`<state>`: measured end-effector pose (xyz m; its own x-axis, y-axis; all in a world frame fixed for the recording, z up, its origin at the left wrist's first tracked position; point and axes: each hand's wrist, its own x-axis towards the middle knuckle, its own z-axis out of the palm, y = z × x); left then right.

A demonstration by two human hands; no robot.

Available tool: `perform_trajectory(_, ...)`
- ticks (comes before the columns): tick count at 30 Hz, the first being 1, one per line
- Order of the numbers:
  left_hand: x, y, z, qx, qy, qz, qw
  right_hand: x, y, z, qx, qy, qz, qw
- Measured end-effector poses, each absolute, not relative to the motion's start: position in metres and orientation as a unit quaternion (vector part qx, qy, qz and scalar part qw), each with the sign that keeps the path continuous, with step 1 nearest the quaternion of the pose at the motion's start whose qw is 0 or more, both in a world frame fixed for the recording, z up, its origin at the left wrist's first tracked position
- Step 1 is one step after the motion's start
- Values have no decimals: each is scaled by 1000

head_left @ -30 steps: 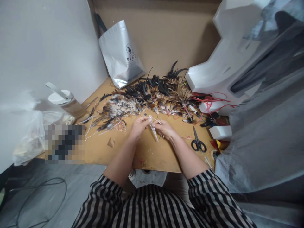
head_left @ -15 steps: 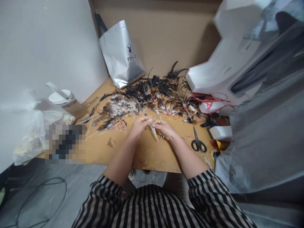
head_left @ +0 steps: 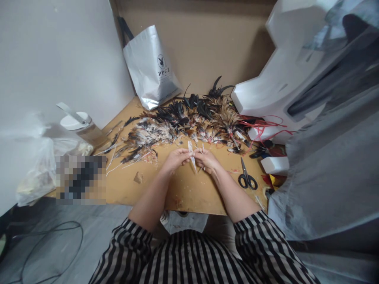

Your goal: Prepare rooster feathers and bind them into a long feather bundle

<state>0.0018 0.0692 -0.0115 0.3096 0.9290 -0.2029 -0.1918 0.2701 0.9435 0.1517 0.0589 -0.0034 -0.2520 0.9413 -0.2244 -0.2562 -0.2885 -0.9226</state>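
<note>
My left hand [head_left: 178, 158] and my right hand [head_left: 205, 159] meet over the front middle of the table. Between their fingertips is a narrow, whitish, pointed strip [head_left: 190, 147], pinched from both sides and standing nearly upright in view. Its material is hard to tell. Thin pale sticks [head_left: 203, 147] also poke out from the fingers of my right hand. Just beyond both hands lies a heap of brown and black feathers [head_left: 177, 114], with a fluffy pale-based bunch [head_left: 151, 132] at its left. Black-handled scissors [head_left: 247, 179] rest to the right of my right hand.
A silver bag [head_left: 148, 67] leans at the back wall. On the left stand a white-lidded container [head_left: 89, 128] and a plastic bag [head_left: 35, 173]. Red ribbon [head_left: 263, 126] and white foam-like blocks [head_left: 275, 165] lie right, by a grey cloth [head_left: 331, 169]. Scraps dot the wooden table [head_left: 195, 197].
My left hand has come slightly down and closer to my right hand. More of the whitish strip now shows above the fingertips, and it stands straighter.
</note>
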Motion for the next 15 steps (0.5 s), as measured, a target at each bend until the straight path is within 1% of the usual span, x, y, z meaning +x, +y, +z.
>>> perform_trajectory(3,2,68,-13,459,422,394,675,153,61,-5,-424,-392,682,448)
perform_trajectory(10,0,69,-16,457,411,412,672,158,63,-4,-392,-382,711,441)
perform_trajectory(15,-1,70,-16,460,411,426,662,161,65,-4,-396,-367,690,483)
